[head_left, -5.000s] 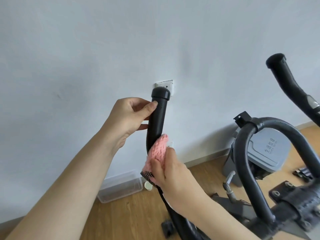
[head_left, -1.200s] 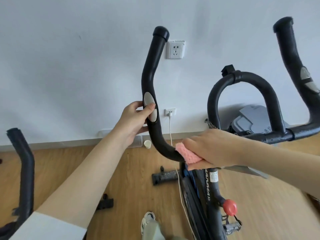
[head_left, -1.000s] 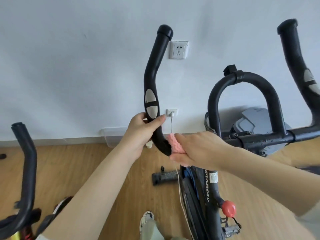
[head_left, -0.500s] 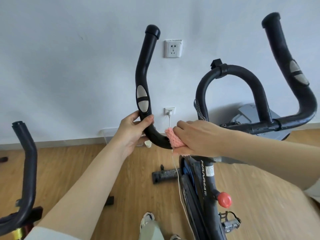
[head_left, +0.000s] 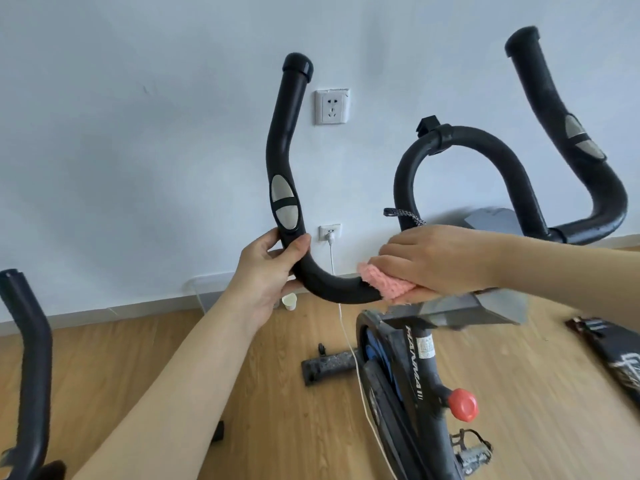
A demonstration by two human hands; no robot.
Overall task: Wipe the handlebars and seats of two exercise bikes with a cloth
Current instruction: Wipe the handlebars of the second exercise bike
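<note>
Two exercise bikes stand on the wooden floor (head_left: 138,375). The near bike (head_left: 419,368) fills the centre and right. Of the second bike (head_left: 31,341), only one black handlebar horn shows, at the left edge. Neither seat is in view.

The near bike's handlebar has three padded parts: a left horn (head_left: 284,133), a centre loop (head_left: 464,140) and a right horn (head_left: 554,109).

The left hand (head_left: 270,268) grips the left horn just below its grey sensor plates, with fingers (head_left: 273,237) and thumb curled round the tube to steady it. The right hand (head_left: 440,258) presses the pink knitted cloth (head_left: 384,285) onto the horizontal run of the same bar, near the stem. Its fingers are folded over the cloth, clamping it against the padding.

Step in hand, by judgement: wiping the lower bend of the left horn of the first bike. Task progress appears early.

The next move calls for:
1. Keeping the cloth wrapped round the tube so the underside is covered.
2. Carrying the stroke across to the centre loop and right horn.
3. Shifting the steadying grip so no patch stays hidden.

A red knob (head_left: 462,404) sits on the frame below.
</note>
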